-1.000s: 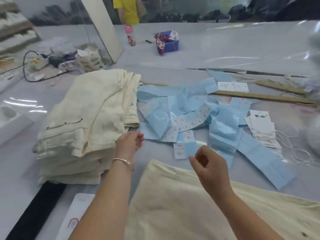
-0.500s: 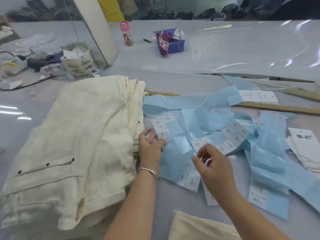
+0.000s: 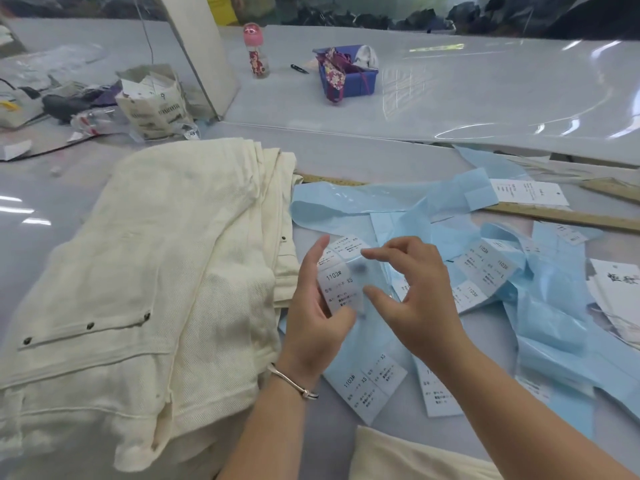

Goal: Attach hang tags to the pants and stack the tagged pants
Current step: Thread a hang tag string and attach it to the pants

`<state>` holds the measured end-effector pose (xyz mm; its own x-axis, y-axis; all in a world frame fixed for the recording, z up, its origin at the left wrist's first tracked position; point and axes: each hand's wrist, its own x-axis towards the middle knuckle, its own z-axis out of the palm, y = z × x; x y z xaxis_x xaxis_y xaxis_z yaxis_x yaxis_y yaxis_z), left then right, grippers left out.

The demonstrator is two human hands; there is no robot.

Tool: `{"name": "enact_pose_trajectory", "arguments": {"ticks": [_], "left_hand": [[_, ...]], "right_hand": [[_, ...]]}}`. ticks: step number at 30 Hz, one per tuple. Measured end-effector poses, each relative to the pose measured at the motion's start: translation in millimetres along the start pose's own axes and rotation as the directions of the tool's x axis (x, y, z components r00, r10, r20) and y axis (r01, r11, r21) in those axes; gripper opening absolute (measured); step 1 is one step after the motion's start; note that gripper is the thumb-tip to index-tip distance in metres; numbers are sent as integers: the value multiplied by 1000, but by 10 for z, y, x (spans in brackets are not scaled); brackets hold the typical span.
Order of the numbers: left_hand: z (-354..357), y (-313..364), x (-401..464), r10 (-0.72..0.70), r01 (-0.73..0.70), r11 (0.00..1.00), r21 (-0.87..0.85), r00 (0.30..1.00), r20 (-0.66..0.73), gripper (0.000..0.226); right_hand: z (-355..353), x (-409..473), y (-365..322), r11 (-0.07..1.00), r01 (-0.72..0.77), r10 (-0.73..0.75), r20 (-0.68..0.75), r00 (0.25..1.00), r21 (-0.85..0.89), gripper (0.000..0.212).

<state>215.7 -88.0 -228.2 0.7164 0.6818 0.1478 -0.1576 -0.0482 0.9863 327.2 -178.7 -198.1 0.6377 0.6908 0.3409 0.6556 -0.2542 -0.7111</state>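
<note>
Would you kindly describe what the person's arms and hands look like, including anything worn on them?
Both forearms are bare, with no sleeves in view and no gloves on the hands. The left hand has a thin silver bangle at its wrist. The right hand shows no jewellery.

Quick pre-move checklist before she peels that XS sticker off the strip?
1. Label strip held in left hand: ok.
2. Size reads 1103# XS: ok.
3. Right hand fingers open at the strip, holding nothing: ok.
4. Sticker edge lifted: cannot tell, blurred.
5. Hang tags in view at right: ok.
6. Pants stack beside the left hand: ok.
</note>
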Motion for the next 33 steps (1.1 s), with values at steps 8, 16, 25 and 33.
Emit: {"name": "enact_pose_trajectory", "arguments": {"ticks": [8,16,25,33], "left_hand": [[52,34,-35,117,-126,940,318,992,48,82],[61,53,-17,-46,45,999,-17,997,-58,40],[7,81,321,-413,369,905,-212,882,-228,30],[150,352,53,-172,283,519,807,959,-226,43]], "right_hand": [[13,68,-105,998,64,-65,-19,998,-17,10],[-36,40,-38,999,38,-39,31,999,22,9],[-407,-364,-163,973,17,-52,142,989,232,11],[-1177,-900,74,366,-429,467,235,852,826,17]]}}
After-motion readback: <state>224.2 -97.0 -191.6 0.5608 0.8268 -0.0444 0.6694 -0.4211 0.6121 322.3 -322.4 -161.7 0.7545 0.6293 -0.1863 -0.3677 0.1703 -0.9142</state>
